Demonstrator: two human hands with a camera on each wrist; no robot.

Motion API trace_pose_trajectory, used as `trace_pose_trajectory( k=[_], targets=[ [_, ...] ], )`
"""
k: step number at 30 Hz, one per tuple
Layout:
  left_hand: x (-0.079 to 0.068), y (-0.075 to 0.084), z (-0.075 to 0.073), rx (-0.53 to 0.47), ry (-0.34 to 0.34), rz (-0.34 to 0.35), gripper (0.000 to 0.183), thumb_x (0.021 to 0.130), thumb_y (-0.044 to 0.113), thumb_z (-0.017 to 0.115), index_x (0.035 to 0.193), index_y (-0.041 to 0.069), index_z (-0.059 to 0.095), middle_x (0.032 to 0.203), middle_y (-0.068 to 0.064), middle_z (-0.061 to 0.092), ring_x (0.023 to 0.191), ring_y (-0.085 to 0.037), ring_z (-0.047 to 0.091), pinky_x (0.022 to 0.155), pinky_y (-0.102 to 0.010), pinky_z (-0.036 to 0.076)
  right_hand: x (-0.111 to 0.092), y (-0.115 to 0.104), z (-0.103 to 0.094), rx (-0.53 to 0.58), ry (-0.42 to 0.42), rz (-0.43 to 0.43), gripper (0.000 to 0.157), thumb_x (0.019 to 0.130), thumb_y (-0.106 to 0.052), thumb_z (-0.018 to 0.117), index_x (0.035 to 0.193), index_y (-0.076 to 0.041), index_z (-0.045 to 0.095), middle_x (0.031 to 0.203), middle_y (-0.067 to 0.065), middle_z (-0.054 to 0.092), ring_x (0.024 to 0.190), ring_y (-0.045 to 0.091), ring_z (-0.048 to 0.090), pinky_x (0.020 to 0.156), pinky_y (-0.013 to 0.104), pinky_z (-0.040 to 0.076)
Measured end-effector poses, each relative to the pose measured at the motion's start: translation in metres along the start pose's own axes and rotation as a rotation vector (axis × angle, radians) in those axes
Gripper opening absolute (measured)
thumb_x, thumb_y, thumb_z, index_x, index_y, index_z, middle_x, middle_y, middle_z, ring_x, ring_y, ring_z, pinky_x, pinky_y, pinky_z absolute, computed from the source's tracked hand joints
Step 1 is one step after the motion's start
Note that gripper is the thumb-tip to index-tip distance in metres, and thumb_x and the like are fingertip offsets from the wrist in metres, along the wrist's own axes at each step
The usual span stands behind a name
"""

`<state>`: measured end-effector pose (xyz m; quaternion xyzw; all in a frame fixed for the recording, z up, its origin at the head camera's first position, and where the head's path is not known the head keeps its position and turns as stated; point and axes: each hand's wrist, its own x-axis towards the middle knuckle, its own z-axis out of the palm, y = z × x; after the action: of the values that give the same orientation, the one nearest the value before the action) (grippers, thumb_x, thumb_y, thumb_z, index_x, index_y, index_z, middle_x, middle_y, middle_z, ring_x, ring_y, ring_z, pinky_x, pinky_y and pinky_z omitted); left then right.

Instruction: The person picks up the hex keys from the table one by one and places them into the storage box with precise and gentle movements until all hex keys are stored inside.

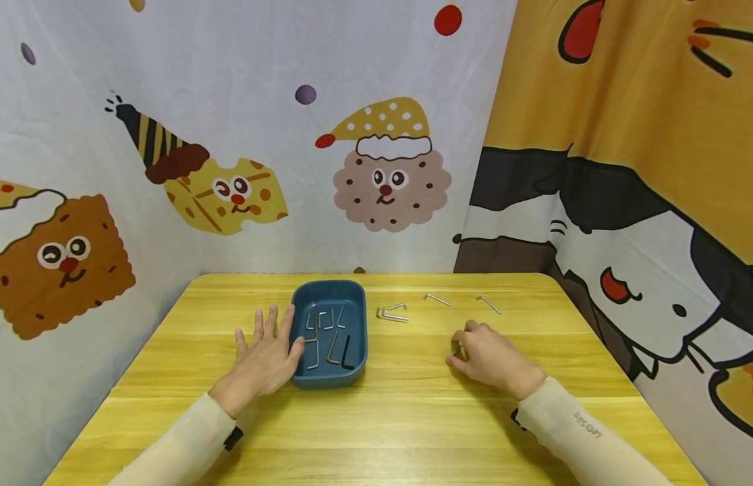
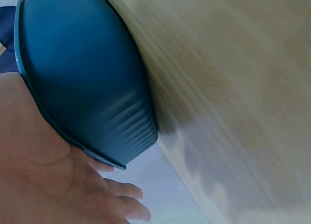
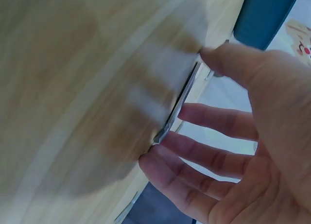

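My left hand lies spread along the left side of a blue tray, its thumb over the rim. In the left wrist view, the palm rests against the rim of the tray. Several silver L-shaped hex keys lie inside the tray, along with a brass-toned hex key and a black hex key. My right hand is low over the table, to the right of the tray. Its thumb and fingertips surround a silver hex key that lies on the wood, with fingers right at its side.
On the wooden table, a small group of hex keys lies just right of the tray. Farther right and back are two single hex keys, one left and one right. Printed curtains hang behind the table and on its right.
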<state>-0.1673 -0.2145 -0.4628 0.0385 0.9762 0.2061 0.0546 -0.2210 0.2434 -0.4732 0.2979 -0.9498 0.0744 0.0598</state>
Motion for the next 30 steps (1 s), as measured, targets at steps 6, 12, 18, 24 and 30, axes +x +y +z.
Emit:
trace_pose_trajectory(
  k=[6,12,18,24,30],
  targets=[
    [0.001,-0.001,0.000,-0.002,0.007,0.002,0.081,0.125,0.053,0.034,0.189,0.014,0.002,0.194,-0.030,-0.008,0.178,-0.061,-0.014,0.131,-0.095,-0.010,0.005,-0.005,0.003,0.017,0.025,-0.035,0.009,0.101,-0.017,0.093,0.102,-0.011,0.086,0.093,0.001,0.071,0.076,0.007,0.060,0.067,0.022,0.056],
    [-0.001,-0.001,0.000,-0.008,-0.002,0.000,0.082,0.125,0.052,0.035,0.189,0.014,0.002,0.194,-0.029,-0.010,0.178,-0.061,-0.014,0.132,-0.095,-0.011,0.006,-0.007,0.005,0.040,0.032,-0.056,0.010,0.100,-0.015,0.093,0.101,-0.009,0.085,0.093,0.004,0.072,0.076,0.007,0.062,0.067,0.019,0.057],
    [-0.001,0.000,0.000,-0.007,0.000,0.001,0.081,0.126,0.052,0.035,0.189,0.015,0.002,0.194,-0.029,-0.009,0.178,-0.061,-0.014,0.131,-0.095,-0.010,0.008,-0.008,0.005,0.052,0.035,-0.062,0.011,0.099,-0.015,0.094,0.099,-0.008,0.085,0.093,0.005,0.073,0.077,0.008,0.064,0.067,0.020,0.057],
    [-0.001,0.001,0.000,-0.003,0.003,0.001,0.080,0.126,0.051,0.035,0.190,0.015,0.002,0.194,-0.029,-0.008,0.178,-0.061,-0.013,0.132,-0.095,-0.009,0.010,-0.007,0.004,0.083,0.021,-0.069,0.011,0.098,-0.012,0.093,0.103,-0.007,0.085,0.095,0.006,0.074,0.078,0.006,0.063,0.068,0.019,0.058],
    [-0.002,0.001,0.000,-0.002,0.001,-0.007,0.080,0.126,0.050,0.036,0.190,0.015,0.003,0.195,-0.029,-0.007,0.179,-0.061,-0.013,0.132,-0.095,-0.010,0.011,-0.007,0.003,0.120,-0.004,-0.078,0.012,0.098,-0.011,0.092,0.105,-0.008,0.084,0.096,0.004,0.071,0.078,0.003,0.059,0.068,0.018,0.056]
  ],
)
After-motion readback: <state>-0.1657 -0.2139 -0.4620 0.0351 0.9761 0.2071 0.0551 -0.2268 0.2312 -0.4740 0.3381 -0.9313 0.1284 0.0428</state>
